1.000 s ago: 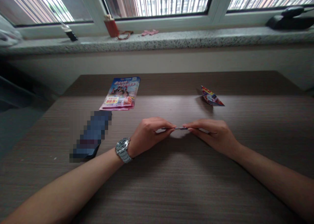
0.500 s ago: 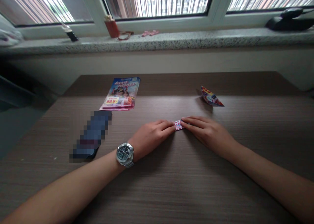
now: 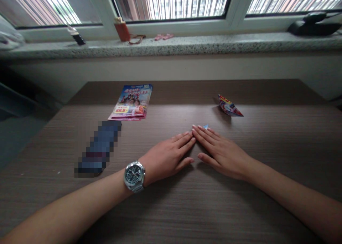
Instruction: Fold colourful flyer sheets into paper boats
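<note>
My left hand [image 3: 169, 154], with a silver watch [image 3: 134, 176] on its wrist, lies low over the table with fingers stretched out and thumb apart. Its fingertips meet those of my right hand [image 3: 220, 149], which is also flat with the thumb spread. Beneath the right fingers lies a small folded paper [image 3: 205, 126]; just a light-blue corner shows past them, and the rest is hidden. Beyond my right hand stands a folded paper piece [image 3: 230, 106] with printed colours and a pointed end.
A stack of printed flyers [image 3: 133, 99] lies at the back left of the brown table [image 3: 171, 208]. Nearer is a dark, pixelated flat object [image 3: 100, 147]. Behind the table, a speckled stone sill [image 3: 187, 46] carries a red-brown case [image 3: 122, 30] and other small items.
Both hands have flattened out, their thumbs moving apart from the fingers and toward me. The pink-and-white printed paper between the fingertips is now covered; a light-blue corner shows beyond the right fingers.
</note>
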`<state>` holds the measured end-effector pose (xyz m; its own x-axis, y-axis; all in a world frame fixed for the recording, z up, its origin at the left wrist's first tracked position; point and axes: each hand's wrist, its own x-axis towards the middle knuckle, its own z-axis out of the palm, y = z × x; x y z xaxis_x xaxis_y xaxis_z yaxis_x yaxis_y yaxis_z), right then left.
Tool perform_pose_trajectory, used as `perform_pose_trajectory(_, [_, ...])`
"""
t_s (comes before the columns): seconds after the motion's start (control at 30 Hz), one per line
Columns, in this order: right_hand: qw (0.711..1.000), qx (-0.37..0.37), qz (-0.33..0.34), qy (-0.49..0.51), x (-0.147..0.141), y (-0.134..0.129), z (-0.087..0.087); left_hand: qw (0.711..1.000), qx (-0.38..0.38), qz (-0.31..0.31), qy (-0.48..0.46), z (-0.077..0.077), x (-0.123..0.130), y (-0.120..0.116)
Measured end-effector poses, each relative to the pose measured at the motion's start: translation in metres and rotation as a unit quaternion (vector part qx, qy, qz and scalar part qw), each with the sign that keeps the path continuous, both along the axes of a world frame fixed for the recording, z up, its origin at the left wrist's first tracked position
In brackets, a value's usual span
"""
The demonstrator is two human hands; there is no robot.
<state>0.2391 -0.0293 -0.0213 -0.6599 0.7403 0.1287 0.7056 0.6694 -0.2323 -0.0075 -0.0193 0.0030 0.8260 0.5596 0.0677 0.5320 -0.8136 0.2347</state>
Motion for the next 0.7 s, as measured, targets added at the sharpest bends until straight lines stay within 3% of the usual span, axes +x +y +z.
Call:
perform_pose_trajectory(0.2, [1.000,-0.011,-0.009,-0.026,0.005,0.001,-0.001,0.999,-0.026,0.013,0.014,-0.004,-0.004,-0.006])
perform_pose_trajectory(0.53, [0.994,0.015,-0.107,-0.026,0.025,0.010,-0.010,0.999,-0.034,0.010,0.006,-0.003,-0.005,-0.003])
perform_pose_trajectory(0.7, [0.990,0.038,-0.131,-0.022,0.025,0.010,-0.004,1.000,-0.027,0.002,0.008,-0.006,-0.007,0.001])
